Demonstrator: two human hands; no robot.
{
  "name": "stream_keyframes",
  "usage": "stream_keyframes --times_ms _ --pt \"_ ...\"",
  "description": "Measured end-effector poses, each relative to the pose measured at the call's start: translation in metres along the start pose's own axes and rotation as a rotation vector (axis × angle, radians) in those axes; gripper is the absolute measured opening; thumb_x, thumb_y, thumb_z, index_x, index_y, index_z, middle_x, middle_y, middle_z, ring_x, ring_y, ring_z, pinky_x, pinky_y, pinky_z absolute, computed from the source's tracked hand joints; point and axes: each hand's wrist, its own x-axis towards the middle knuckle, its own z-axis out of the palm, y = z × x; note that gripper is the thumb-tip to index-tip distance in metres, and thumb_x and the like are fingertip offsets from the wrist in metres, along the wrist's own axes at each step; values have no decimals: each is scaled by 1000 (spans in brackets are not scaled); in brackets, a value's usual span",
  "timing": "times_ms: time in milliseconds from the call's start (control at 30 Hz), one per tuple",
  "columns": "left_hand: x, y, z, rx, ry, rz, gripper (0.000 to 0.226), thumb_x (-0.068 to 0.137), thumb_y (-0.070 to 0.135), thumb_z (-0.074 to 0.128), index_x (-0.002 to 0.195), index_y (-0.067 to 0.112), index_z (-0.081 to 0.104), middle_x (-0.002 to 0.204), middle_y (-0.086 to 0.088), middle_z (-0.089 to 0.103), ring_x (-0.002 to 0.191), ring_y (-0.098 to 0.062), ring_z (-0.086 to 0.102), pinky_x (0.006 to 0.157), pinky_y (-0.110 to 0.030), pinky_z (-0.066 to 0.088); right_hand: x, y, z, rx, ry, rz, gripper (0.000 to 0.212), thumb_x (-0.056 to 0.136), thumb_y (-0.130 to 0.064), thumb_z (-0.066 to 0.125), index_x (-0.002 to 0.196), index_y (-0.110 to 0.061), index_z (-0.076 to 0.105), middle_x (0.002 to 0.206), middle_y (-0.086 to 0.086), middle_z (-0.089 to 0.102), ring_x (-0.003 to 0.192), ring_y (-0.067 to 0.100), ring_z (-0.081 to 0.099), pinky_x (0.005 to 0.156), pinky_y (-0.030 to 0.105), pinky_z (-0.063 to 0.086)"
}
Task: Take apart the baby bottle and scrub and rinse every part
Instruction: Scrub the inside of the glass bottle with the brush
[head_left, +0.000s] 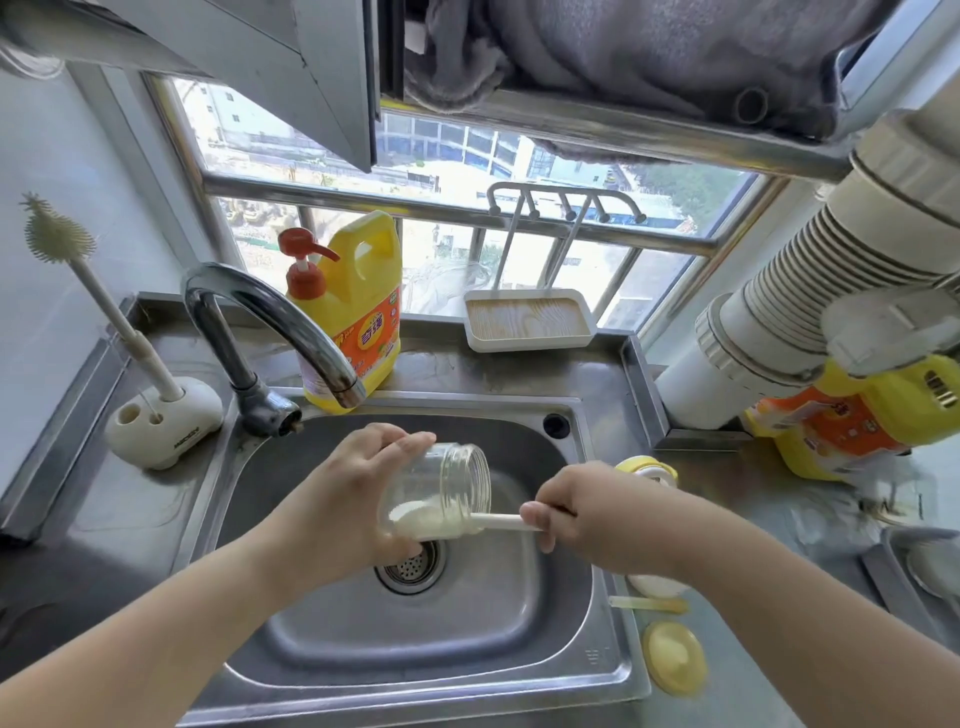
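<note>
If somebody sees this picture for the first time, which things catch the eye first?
First the two hands over the sink: the left hand grips a clear bottle tilted on its side, and the right hand holds a brush pushed into it. Next comes the bright yellow detergent jug behind the faucet.

Brush head (431, 519) blurred inside bottle (441, 488); right fingers (535, 517) partly hidden.

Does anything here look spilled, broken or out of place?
Nothing stands out. The left hand holds the clear bottle tilted over the sink while the right hand works a brush inside. Other parts lie on the counter at right.
</note>
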Motion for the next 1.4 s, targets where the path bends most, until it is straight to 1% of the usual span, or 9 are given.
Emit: stream_keyframes --times_ms 100,300,400,533,667,900,1133,1300,1400 --pt "1 -1 2 -20 9 22 95 49 29 89 135 21 49 120 4 49 105 -1 40 88 -17 35 -1 4 -9 26 -30 -7 35 97 -45 41 81 -23 65 54 -6 41 46 7 37 46 14 35" --pt "10 -2 -3 -93 -21 -6 97 49 37 89 135 28 45 114 13 46 102 -3 45 83 2 28 9 18 -12 -658 724 -263 31 88 -36 47 68 -22 66 55 -6 53 46 16 51 44 21 33" --pt "9 -8 -4 -20 42 60 93 47 45 80 132 25 49 111 8 50 100 -7 47 87 -14 39 7 15 -9 -609 621 -181 39 94 -42 35 74 -22 62 60 -8 46 52 16 50 48 24 38" --pt "5 -16 -3 62 76 117 91 49 46 78 131 26 46 114 -1 55 103 -13 49 87 -28 44 -3 18 -3 -51 45 -17 38 98 -44 36 81 -21 61 59 -8 41 56 8 41 57 19 42" --pt "8 -16 -3 112 86 162 92 50 44 82 131 26 43 115 -7 55 104 -23 55 85 -35 50 -7 9 -8 107 -54 43 39 98 -45 37 75 -22 60 56 -7 41 50 7 38 50 18 32" --pt "14 -15 -5 52 95 147 90 50 53 72 131 24 47 113 0 54 98 -13 51 84 -23 40 3 9 -16 -643 699 -168 31 86 -37 57 61 -19 61 50 -5 44 40 15 43 42 22 27" --pt "-1 -15 12 116 103 147 95 45 34 86 130 25 46 110 -5 52 101 -20 49 76 -34 54 -3 10 14 76 -63 49 38 97 -44 37 73 -24 58 62 -4 46 59 15 45 56 27 37" --pt "2 5 16 275 208 159 104 46 44 88 134 16 40 119 -14 41 112 -30 42 78 -46 55 2 2 16 482 -103 111 43 99 -41 36 66 -22 56 52 -3 43 43 11 37 42 20 32" --pt "1 18 19 267 242 191 72 81 57 54 137 13 39 123 -18 38 121 -34 38 95 -46 40 3 4 11 461 -70 85 44 99 -40 37 65 -22 57 50 -5 44 47 13 39 49 24 33"
